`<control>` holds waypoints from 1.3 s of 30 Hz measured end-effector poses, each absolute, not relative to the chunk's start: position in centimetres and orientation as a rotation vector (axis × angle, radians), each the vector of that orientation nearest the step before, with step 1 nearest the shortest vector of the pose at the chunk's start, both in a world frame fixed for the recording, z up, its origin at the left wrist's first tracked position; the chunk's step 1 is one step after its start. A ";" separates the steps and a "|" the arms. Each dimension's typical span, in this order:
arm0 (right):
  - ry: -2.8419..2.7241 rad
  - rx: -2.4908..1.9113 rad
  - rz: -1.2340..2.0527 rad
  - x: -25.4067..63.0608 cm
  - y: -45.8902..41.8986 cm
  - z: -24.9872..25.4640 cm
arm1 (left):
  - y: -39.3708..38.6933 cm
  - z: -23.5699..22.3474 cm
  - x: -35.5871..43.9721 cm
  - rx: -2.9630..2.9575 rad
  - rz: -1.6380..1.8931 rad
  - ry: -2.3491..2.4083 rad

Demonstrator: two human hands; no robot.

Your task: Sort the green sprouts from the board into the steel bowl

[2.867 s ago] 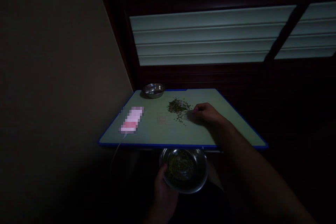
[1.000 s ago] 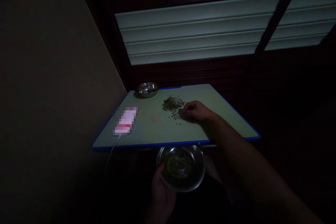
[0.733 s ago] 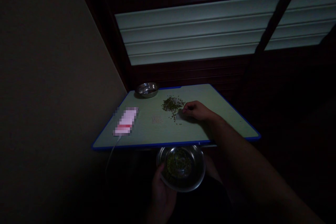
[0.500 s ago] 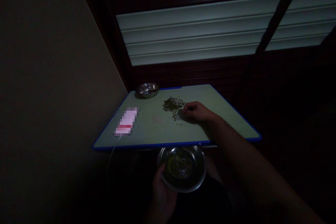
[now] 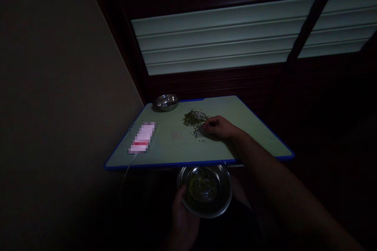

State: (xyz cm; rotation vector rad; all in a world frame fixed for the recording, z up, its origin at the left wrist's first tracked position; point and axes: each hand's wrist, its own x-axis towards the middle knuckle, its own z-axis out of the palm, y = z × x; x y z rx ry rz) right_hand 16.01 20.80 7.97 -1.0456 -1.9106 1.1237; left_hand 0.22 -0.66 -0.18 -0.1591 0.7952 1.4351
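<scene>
Below the table's near edge my left hand (image 5: 184, 213) grips the rim of a steel bowl (image 5: 222, 204), thumb over its left side. Small greenish grains that look like mung beans (image 5: 202, 184) lie in the bottom of it. On the pale green tabletop a loose heap of similar beans (image 5: 193, 118) is spread, with stray ones trailing toward me. My right hand (image 5: 219, 126) rests low over the table at the heap's right edge, fingers pinched together. A faint pale patch shows by the fingertips; what they hold, if anything, is too dark to make out.
A smaller steel bowl (image 5: 166, 103) stands at the table's back left corner. A blurred-out phone (image 5: 143, 137) with a white cable (image 5: 126, 174) lies at the left. The folding table (image 5: 256, 147) has a blue edge. A wall (image 5: 59, 86) rises at left, a slatted cabinet door (image 5: 224, 35) behind.
The view has shifted since the oldest frame. My right hand has moved slightly left, close to the heap, and stays pinched. My left hand keeps the bowl in the same place.
</scene>
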 end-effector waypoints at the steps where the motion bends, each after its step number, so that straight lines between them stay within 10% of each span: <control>1: -1.916 -1.035 1.125 16.0 20.8 7.9 | -0.6 -0.1 0.2 -0.164 1.433 0.802; 39: -1.854 -1.093 1.200 16.0 20.6 8.1 | -0.5 -1.3 0.1 -0.219 1.398 0.765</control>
